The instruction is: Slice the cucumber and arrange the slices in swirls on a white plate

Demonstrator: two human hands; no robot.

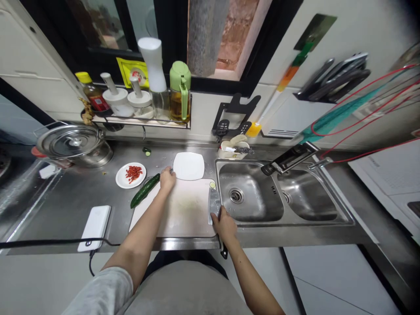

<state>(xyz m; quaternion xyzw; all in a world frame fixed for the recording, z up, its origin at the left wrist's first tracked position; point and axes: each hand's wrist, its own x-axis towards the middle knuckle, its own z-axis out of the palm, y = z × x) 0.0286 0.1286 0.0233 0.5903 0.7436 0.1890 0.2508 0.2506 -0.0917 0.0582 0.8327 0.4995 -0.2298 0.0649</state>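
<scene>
My right hand (225, 224) is closed on a kitchen knife (214, 204), whose broad blade lies along the right edge of the pale cutting board (188, 208). A small cucumber slice (212, 185) sits by the blade's tip. At the board's far left, my left hand (167, 180) has its fingers curled together by the near left corner of a white square plate (188, 166). Whatever those fingers hold, if anything, is hidden. Just left of them, a whole green cucumber (145, 191) lies slantwise, partly over the board's edge.
A plate of chopped red pieces (134, 174) and a cucumber end (147, 152) lie beyond the cucumber. The double sink (254, 192) adjoins the board on the right. A lidded steel pot (77, 144) and a white power bank (95, 227) with a cable stand left.
</scene>
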